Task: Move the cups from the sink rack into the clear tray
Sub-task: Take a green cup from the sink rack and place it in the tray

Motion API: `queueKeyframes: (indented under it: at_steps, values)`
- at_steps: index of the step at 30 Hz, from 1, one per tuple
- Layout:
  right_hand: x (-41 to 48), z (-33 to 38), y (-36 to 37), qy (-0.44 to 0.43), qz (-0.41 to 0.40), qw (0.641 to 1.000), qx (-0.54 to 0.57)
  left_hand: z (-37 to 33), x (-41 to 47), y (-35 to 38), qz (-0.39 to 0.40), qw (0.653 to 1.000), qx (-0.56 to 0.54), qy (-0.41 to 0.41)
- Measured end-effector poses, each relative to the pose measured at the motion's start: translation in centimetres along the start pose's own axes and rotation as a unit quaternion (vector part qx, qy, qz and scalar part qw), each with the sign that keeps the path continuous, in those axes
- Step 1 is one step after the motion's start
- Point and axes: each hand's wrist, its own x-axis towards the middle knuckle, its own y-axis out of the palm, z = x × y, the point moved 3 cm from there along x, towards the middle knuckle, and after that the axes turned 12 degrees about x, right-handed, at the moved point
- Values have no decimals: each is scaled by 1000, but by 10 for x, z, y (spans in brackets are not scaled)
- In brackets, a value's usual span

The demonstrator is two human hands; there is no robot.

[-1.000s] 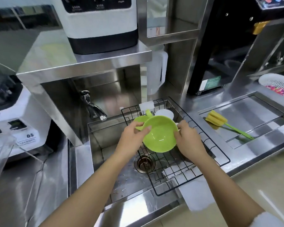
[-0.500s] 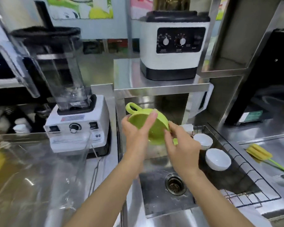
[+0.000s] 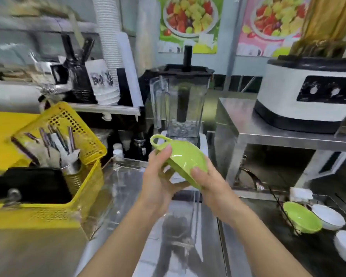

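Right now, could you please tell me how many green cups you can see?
2. One green cup is held in both hands above the clear tray; the other green cup leans in the sink rack at right. More may be hidden.

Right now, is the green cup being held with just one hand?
No, both hands hold the green cup: the left hand grips it near the handle and the right hand holds its lower edge.

Yellow perforated basket [image 3: 68, 134] at left, holding a metal utensil cup [image 3: 71, 166] packed with cutlery. Behind centre, clear blender jug [image 3: 179, 104] with black lid. Up on the steel shelf [image 3: 268, 128] at right, white machine [image 3: 308, 96] with two dials. Fruit posters [image 3: 189, 23] on the wall, blurred.
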Motion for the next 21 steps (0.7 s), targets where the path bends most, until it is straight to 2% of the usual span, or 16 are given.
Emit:
queueKeyframes:
  at_steps: [3, 7, 9, 11, 13, 14, 16, 18, 21]
  values:
    - [7, -4, 30, 12, 33, 999, -34, -14, -1, -31, 78, 997, 7, -8]
    - [14, -11, 64, -59, 7, 994, -94, -30, -1, -64, 151, 987, 48, -2]
    - [18, -18, 76, -93, -18, 991, -97, -38, 0, -76, 134, 986, 89, 33]
    - [23, -24, 81, -110, -55, 987, -105, -47, 0, -89, 49, 976, 186, 106]
    - [29, -30, 83, -115, -80, 979, -146, -55, -1, -100, -32, 938, 287, 193]
    - [33, -33, 83, -114, -85, 974, -175, -57, -2, -103, -46, 906, 349, 233]
    - [41, -40, 85, -110, -83, 964, -229, -55, -2, -109, -62, 816, 495, 292]
    - [47, -46, 87, -105, -75, 958, -257, -48, 1, -116, -78, 740, 589, 315]
    - [59, -53, 88, -83, -66, 956, -273, -38, 8, -125, -69, 696, 653, 291]
